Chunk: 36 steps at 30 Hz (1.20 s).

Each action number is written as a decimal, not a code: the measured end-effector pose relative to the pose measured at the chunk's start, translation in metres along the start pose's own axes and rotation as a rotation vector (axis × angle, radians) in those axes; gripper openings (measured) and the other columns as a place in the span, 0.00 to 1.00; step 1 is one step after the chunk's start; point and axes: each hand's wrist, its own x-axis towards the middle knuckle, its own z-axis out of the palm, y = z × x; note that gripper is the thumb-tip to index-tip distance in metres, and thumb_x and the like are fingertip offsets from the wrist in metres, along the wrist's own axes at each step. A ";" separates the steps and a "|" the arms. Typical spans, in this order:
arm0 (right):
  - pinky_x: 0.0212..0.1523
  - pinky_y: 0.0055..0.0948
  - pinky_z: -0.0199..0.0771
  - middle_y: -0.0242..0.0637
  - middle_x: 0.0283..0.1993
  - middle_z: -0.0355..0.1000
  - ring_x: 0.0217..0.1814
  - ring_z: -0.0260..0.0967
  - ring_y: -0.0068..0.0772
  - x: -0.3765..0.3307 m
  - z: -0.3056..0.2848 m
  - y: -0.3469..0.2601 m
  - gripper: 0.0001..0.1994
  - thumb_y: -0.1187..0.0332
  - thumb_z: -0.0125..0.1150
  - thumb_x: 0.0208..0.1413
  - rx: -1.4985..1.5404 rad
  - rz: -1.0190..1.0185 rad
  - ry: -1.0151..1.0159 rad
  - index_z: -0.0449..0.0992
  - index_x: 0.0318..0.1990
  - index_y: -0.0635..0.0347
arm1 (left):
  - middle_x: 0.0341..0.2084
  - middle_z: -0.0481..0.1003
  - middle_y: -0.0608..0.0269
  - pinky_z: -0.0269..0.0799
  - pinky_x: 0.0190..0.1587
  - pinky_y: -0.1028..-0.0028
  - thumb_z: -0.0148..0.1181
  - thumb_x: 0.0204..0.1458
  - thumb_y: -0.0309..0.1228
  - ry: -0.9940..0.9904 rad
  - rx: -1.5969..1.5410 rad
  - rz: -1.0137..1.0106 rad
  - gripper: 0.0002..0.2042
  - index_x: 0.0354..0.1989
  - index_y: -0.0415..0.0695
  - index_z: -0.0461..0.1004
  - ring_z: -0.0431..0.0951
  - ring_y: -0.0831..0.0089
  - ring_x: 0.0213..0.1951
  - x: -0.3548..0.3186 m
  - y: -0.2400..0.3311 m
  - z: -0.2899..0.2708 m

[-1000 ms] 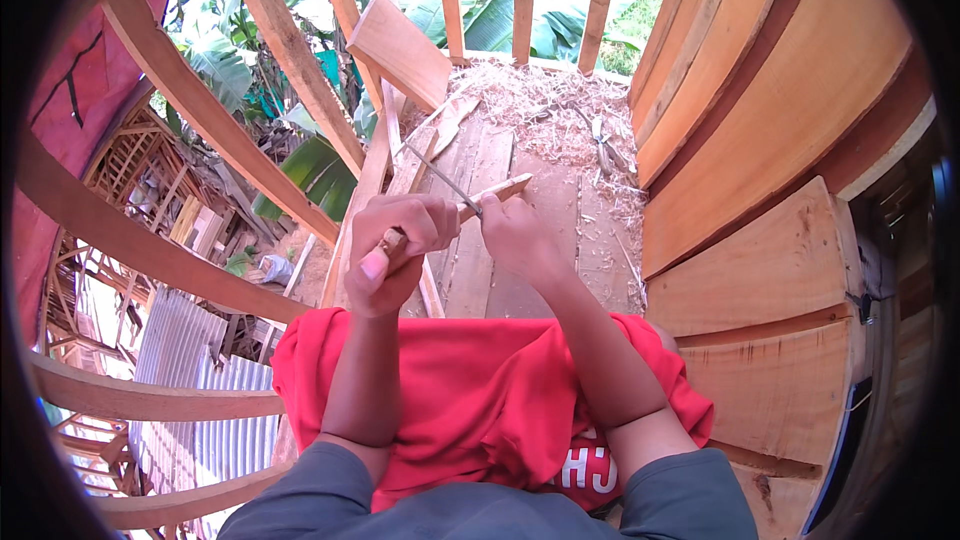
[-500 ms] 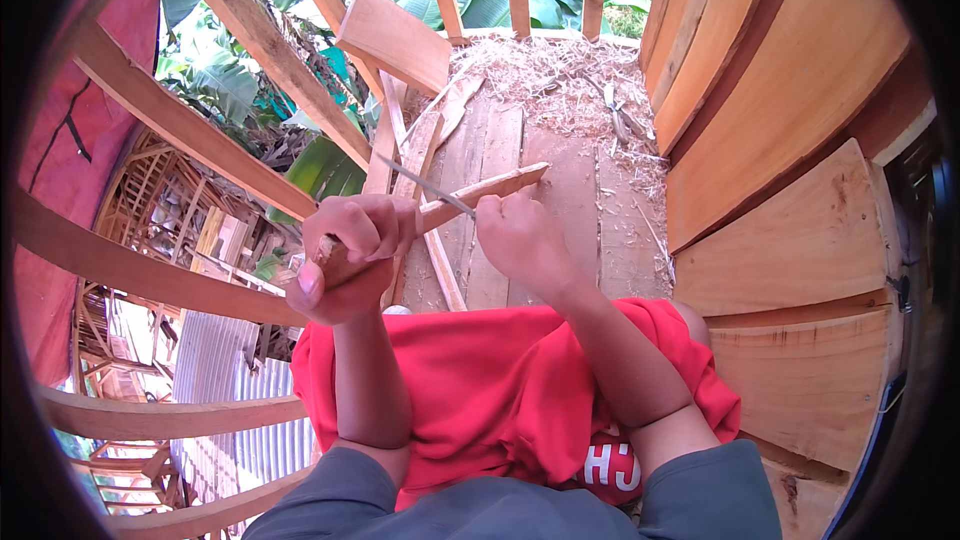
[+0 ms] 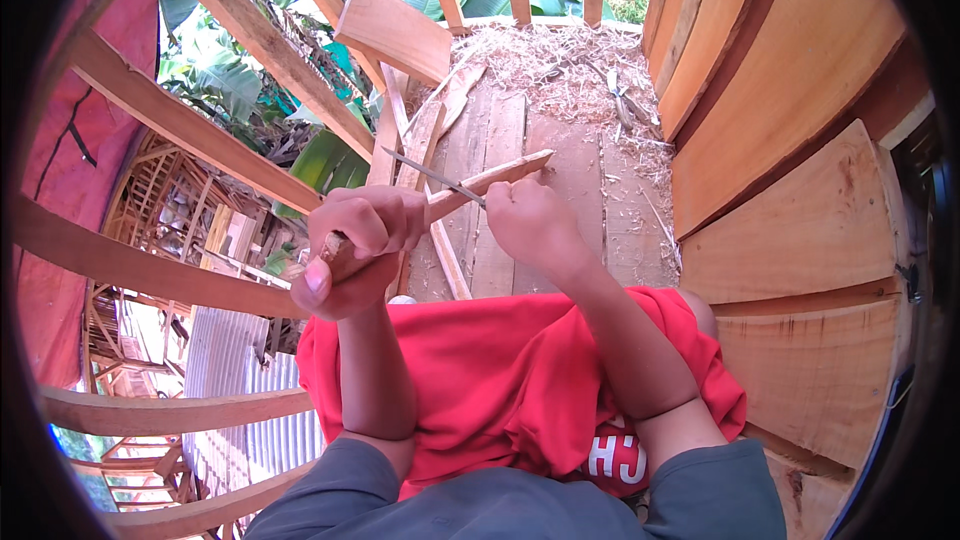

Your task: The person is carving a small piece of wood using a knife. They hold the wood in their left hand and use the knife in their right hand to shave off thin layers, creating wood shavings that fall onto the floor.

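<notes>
My left hand [image 3: 362, 236] is wrapped around the near end of a rough wooden stick [image 3: 500, 174], which slants away to the right and ends in a narrowed tip. In my closed right hand [image 3: 538, 230] is a knife, its handle hidden by the fingers. The thin grey knife blade [image 3: 432, 172] points up and left and crosses over the stick just beyond my left hand. Whether the edge bites into the wood cannot be made out. Both hands are above the red cloth [image 3: 470, 360] over my lap.
Wood shavings [image 3: 560, 65] cover the far end of the plank floor [image 3: 565, 170], with a tool resembling pliers [image 3: 627, 103] among them. Spaced wooden slats [image 3: 200, 170] run along the left, beside loose wooden strips [image 3: 447, 258]. A board wall [image 3: 790, 230] closes the right side.
My right hand and the knife have shifted slightly right, away from my left hand. The left hand keeps its hold on the stick.
</notes>
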 end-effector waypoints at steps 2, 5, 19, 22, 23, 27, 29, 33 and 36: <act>0.57 0.47 0.63 0.59 0.46 0.73 0.53 0.69 0.59 0.010 0.008 0.008 0.26 0.55 0.36 0.57 -0.023 -0.013 0.021 0.77 0.41 0.68 | 0.09 0.55 0.65 0.48 0.18 0.72 0.49 0.48 0.57 -0.024 -0.003 -0.011 0.28 0.14 0.45 0.55 0.50 0.73 0.12 -0.002 0.003 0.003; 0.58 0.47 0.63 0.59 0.47 0.73 0.54 0.68 0.60 0.021 0.003 0.018 0.26 0.55 0.35 0.58 0.043 0.001 -0.073 0.76 0.45 0.68 | 0.09 0.54 0.66 0.48 0.19 0.72 0.50 0.48 0.56 0.012 -0.010 -0.033 0.27 0.14 0.44 0.55 0.50 0.73 0.12 -0.002 0.003 0.004; 0.30 0.37 0.66 0.42 0.20 0.70 0.22 0.66 0.32 0.002 -0.014 0.021 0.22 0.53 0.47 0.63 0.218 -0.462 0.237 0.75 0.30 0.65 | 0.22 0.67 0.56 0.72 0.38 0.64 0.46 0.50 0.40 0.281 -0.185 0.052 0.19 0.32 0.31 0.71 0.72 0.63 0.30 0.033 0.000 0.008; 0.32 0.39 0.67 0.44 0.21 0.71 0.24 0.69 0.38 0.006 -0.018 0.021 0.22 0.54 0.46 0.64 0.319 -0.398 0.272 0.75 0.30 0.65 | 0.23 0.69 0.54 0.71 0.40 0.62 0.45 0.50 0.40 0.228 -0.019 0.060 0.18 0.34 0.33 0.70 0.73 0.60 0.30 0.064 -0.012 0.011; 0.32 0.40 0.67 0.45 0.21 0.71 0.25 0.70 0.40 0.008 -0.019 0.023 0.22 0.55 0.45 0.64 0.303 -0.377 0.330 0.74 0.31 0.66 | 0.24 0.70 0.52 0.72 0.39 0.63 0.44 0.50 0.38 0.196 -0.002 0.076 0.18 0.33 0.32 0.71 0.74 0.61 0.30 0.076 -0.018 0.014; 0.33 0.43 0.68 0.49 0.22 0.71 0.28 0.73 0.48 0.020 -0.021 0.035 0.22 0.57 0.42 0.65 0.259 -0.244 0.458 0.73 0.31 0.68 | 0.24 0.73 0.49 0.73 0.37 0.68 0.40 0.51 0.34 0.106 0.061 0.087 0.18 0.31 0.28 0.71 0.75 0.64 0.29 0.109 -0.027 0.039; 0.33 0.43 0.67 0.51 0.21 0.70 0.28 0.72 0.48 0.021 -0.035 0.045 0.22 0.58 0.41 0.65 0.260 -0.185 0.445 0.73 0.30 0.69 | 0.22 0.73 0.51 0.71 0.34 0.72 0.40 0.51 0.33 0.075 0.073 0.096 0.18 0.30 0.28 0.72 0.75 0.68 0.26 0.122 -0.036 0.050; 0.32 0.40 0.66 0.47 0.20 0.68 0.24 0.68 0.39 -0.010 -0.062 0.007 0.24 0.56 0.40 0.66 0.332 -0.312 0.395 0.71 0.27 0.69 | 0.19 0.72 0.53 0.70 0.32 0.72 0.39 0.51 0.33 0.005 0.070 0.037 0.19 0.29 0.28 0.73 0.73 0.69 0.25 0.126 -0.040 0.048; 0.31 0.38 0.65 0.43 0.19 0.66 0.23 0.64 0.33 0.018 -0.073 0.035 0.26 0.54 0.39 0.66 0.433 -0.340 0.339 0.69 0.25 0.69 | 0.19 0.72 0.53 0.69 0.31 0.72 0.39 0.52 0.34 -0.034 0.056 0.015 0.19 0.29 0.28 0.73 0.72 0.70 0.24 0.138 -0.049 0.067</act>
